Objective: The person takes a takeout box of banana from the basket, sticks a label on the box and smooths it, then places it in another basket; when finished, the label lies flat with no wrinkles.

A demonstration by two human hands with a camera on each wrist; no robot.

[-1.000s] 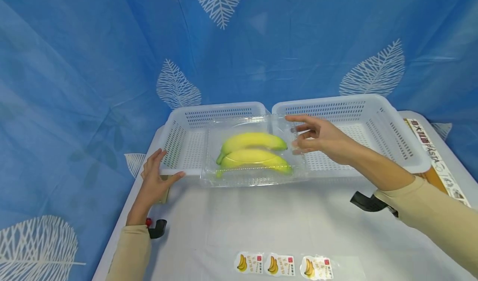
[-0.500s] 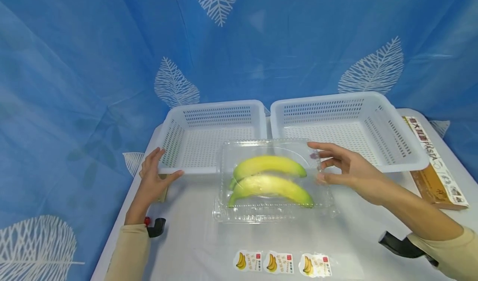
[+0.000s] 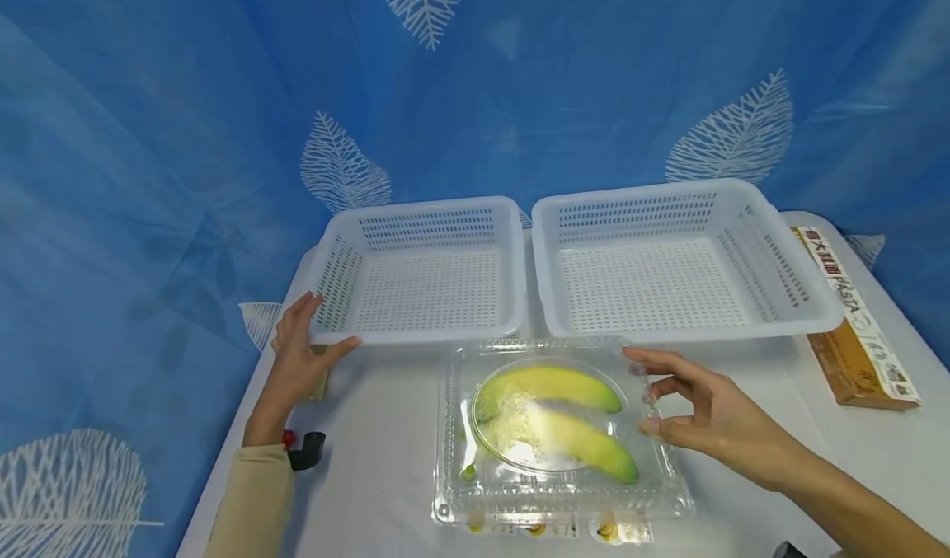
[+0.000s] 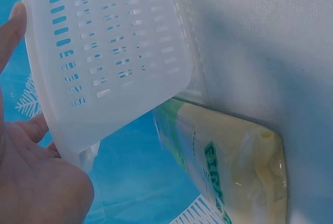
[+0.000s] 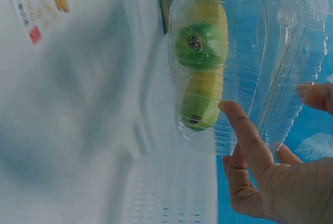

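Note:
My right hand (image 3: 712, 410) pinches the right edge of a clear plastic clamshell box (image 3: 564, 492), held over the near part of the table. Inside lie two bananas (image 3: 549, 387), yellow with green ends, seen end-on in the right wrist view. That view shows my thumb and fingers at the box's edge, one finger against its wall. My left hand (image 3: 297, 364) holds the front left corner of the left white basket (image 3: 423, 335), fingers over its rim. In the left wrist view the fingers are partly behind the basket wall (image 4: 119, 41).
Another white basket (image 3: 686, 331) stands to the right. Beyond it lies a brown and white pasta box (image 3: 861, 319). Banana stickers (image 3: 623, 529) lie at the front, partly behind the clamshell. A yellowish packet with green lettering (image 4: 234, 156) sits beside the left basket. Blue cloth hangs behind.
My right hand has brought the clamshell box with the bananas from over the baskets toward me and slightly right, so it now overlaps the stickers. My left hand stays at the basket corner.

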